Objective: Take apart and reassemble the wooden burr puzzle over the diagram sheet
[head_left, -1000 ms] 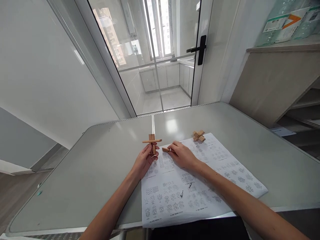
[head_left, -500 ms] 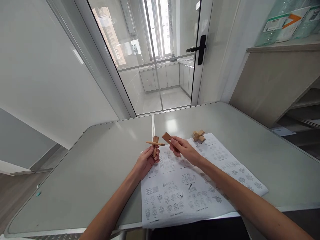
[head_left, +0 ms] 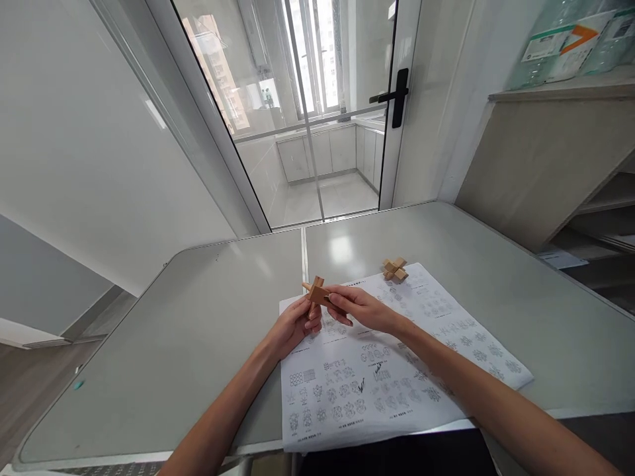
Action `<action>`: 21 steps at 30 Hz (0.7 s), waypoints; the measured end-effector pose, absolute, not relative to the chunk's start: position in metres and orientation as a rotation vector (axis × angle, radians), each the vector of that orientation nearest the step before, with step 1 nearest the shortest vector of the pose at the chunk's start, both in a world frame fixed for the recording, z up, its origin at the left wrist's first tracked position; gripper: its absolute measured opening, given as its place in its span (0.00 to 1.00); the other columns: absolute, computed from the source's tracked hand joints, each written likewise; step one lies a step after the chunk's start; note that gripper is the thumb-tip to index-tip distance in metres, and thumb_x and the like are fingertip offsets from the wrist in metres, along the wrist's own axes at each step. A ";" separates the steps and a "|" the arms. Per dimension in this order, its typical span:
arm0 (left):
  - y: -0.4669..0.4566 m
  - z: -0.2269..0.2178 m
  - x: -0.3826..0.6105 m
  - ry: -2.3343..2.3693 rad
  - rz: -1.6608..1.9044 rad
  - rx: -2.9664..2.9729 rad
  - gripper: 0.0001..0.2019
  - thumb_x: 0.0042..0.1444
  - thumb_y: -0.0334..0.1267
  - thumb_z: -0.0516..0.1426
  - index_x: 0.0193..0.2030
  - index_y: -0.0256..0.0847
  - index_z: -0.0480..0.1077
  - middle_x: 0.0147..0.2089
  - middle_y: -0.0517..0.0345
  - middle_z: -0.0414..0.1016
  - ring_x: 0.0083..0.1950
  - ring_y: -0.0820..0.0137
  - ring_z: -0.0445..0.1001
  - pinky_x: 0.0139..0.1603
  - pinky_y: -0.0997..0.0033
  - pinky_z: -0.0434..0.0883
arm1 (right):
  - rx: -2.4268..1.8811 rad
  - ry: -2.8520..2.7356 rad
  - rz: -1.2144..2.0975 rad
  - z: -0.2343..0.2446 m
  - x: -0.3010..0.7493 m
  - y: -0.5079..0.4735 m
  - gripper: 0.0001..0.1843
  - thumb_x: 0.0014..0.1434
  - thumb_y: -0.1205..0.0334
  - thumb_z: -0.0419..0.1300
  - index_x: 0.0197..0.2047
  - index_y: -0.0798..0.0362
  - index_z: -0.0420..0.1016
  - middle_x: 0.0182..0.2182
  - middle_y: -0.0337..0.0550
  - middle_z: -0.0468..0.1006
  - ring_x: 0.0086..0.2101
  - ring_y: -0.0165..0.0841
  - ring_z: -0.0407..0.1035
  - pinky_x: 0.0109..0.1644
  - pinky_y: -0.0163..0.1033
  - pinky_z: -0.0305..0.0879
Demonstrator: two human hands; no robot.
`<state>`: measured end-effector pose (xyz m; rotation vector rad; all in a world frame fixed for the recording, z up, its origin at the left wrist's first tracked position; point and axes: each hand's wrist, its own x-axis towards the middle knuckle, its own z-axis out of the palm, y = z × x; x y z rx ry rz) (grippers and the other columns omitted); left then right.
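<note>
My left hand (head_left: 296, 324) is closed around crossed wooden puzzle pieces (head_left: 317, 283), held just above the paper's far left corner. Between the fingers of my right hand (head_left: 360, 307) is a flat wooden puzzle piece (head_left: 320, 295). Its end lies against or just in front of the crossed pieces; I cannot tell whether they touch. Part of the crossed pieces is hidden behind the flat piece and my fingers. An interlocked wooden puzzle (head_left: 395, 269) rests by the far edge of the printed paper sheet (head_left: 342, 396), which bears rows of small assembly drawings.
The grey-green table (head_left: 213, 317) has a seam running away from me. Behind it stands a glass door with a black handle (head_left: 399, 98). At the right is a shelf unit (head_left: 536, 152) with wrapped plastic bottles (head_left: 570, 49) on top.
My right hand has moved left, bringing the flat piece up to the crossed pieces. My left hand has turned those pieces slightly and shifted a little right. The interlocked puzzle stays put.
</note>
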<state>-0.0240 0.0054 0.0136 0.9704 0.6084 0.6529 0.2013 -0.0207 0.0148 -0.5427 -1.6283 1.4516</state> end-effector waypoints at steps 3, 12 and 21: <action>0.005 0.013 -0.024 0.612 0.672 0.967 0.15 0.66 0.46 0.64 0.35 0.38 0.69 0.32 0.63 0.59 0.27 0.77 0.55 0.33 0.73 0.65 | -0.570 -1.616 1.434 0.012 0.201 -0.020 0.27 0.77 0.44 0.52 0.68 0.52 0.72 0.29 0.34 0.67 0.25 0.27 0.59 0.31 0.37 0.61; 0.004 0.012 -0.022 0.627 0.691 0.987 0.14 0.65 0.47 0.64 0.39 0.38 0.71 0.33 0.62 0.62 0.27 0.77 0.57 0.34 0.72 0.67 | -0.663 -1.586 1.324 0.005 0.197 -0.020 0.24 0.76 0.44 0.54 0.64 0.48 0.76 0.30 0.36 0.70 0.25 0.27 0.60 0.30 0.37 0.59; 0.001 0.019 -0.021 0.563 0.617 0.949 0.18 0.67 0.48 0.62 0.31 0.38 0.68 0.28 0.65 0.54 0.26 0.76 0.49 0.33 0.74 0.64 | -0.644 -1.559 1.352 0.010 0.198 -0.022 0.24 0.76 0.45 0.54 0.65 0.49 0.73 0.30 0.35 0.71 0.25 0.27 0.61 0.30 0.36 0.62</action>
